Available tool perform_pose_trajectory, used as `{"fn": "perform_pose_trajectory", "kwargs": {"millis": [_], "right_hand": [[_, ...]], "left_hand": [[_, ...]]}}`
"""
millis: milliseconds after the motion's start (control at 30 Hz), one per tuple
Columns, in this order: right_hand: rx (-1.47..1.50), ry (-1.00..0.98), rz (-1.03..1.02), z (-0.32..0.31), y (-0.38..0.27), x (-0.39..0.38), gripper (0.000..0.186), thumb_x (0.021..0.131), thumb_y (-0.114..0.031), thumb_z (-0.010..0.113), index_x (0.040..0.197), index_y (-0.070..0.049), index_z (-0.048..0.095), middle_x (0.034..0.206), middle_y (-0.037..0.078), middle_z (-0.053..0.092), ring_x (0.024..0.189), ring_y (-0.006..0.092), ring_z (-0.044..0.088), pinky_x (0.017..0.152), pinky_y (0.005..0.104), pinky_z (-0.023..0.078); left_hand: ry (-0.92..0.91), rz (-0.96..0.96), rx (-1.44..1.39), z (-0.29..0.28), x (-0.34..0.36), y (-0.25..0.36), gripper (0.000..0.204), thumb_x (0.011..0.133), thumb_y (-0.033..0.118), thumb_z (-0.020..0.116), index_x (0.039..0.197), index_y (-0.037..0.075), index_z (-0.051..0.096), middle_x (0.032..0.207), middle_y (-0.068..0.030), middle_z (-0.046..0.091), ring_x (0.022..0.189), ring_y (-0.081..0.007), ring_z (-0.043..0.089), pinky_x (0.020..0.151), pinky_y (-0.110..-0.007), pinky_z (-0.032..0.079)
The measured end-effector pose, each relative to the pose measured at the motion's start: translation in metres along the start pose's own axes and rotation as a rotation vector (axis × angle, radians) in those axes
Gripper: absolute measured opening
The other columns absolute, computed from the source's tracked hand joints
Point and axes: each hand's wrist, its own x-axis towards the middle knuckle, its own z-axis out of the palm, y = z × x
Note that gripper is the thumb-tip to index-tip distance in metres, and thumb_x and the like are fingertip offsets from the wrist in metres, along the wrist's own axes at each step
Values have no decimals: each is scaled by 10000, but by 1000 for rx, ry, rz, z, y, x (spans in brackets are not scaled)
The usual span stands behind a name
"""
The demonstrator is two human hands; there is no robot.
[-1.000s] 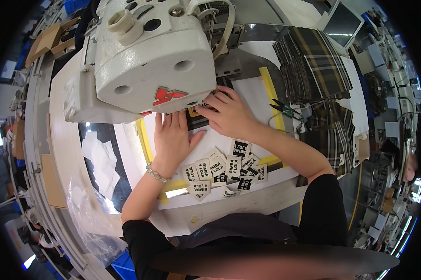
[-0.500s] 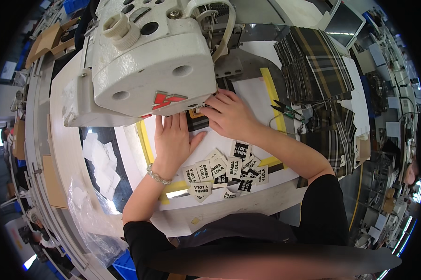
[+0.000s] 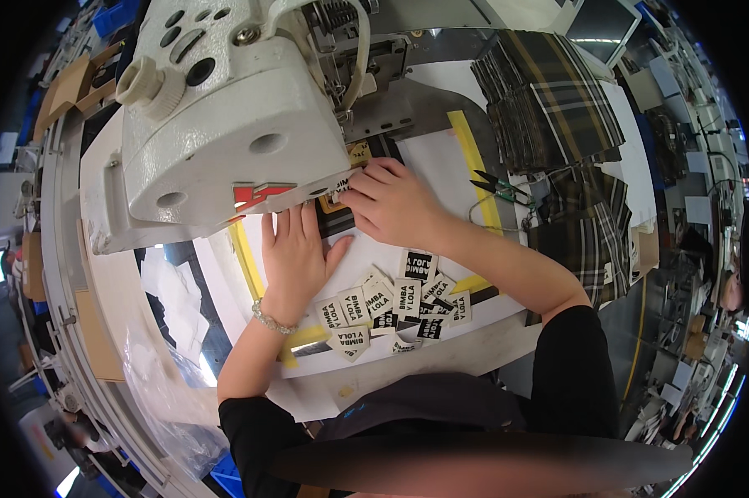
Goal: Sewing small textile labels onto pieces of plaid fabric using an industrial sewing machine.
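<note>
My left hand lies open on the work surface at the front of a white sewing machine, fingertips against a dark fabric piece. My right hand has its fingers bent over a small label on that fabric, right beside the machine head, which hides part of both. Below my hands, several loose white and black printed labels lie overlapping on white paper edged with yellow tape.
Stacks of plaid fabric and green-handled snips lie at the right, near a screen. At the left are white paper scraps, a plastic bag and cardboard boxes.
The view has shifted, so the machine sits farther left in the picture and more of its needle area shows. My hands stay on the fabric with almost the same finger positions.
</note>
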Motion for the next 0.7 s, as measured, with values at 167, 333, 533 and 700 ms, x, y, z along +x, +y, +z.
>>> {"fn": "perform_pose_trajectory", "kwargs": {"millis": [167, 333, 533, 700], "right_hand": [[4, 30, -2, 1, 0, -2, 201, 725, -130, 660, 923, -96, 654, 958, 39, 583, 937, 236, 563, 937, 407, 449], [1, 43, -9, 5, 4, -3, 225, 725, -132, 661, 946, -93, 653, 957, 42, 583, 942, 235, 564, 928, 399, 453], [15, 2, -11, 3, 11, 1, 252, 725, -115, 666, 975, -85, 653, 1010, 58, 607, 996, 247, 572, 939, 396, 473], [-30, 42, -42, -4, 23, -4, 344, 694, -112, 679, 1035, -70, 652, 1091, 23, 602, 1041, 196, 578, 984, 353, 459]], "left_hand": [[-47, -18, -33, -2, 0, 1, 744, 859, 561, 536, 1314, -21, 450, 1272, -169, 532, 1199, -299, 483, 1070, -500, 250], [55, 32, 12, 1, 3, 2, 734, 860, 565, 526, 1264, -46, 478, 1190, -166, 568, 1151, -299, 522, 1097, -508, 243], [156, 59, 29, -4, 6, -7, 691, 862, 538, 544, 1235, -42, 516, 1094, -162, 612, 1080, -296, 561, 1055, -498, 287], [-56, -24, -41, -7, 8, -12, 643, 886, 487, 540, 1256, -38, 518, 1110, -169, 616, 1101, -304, 539, 1044, -494, 256]]}}
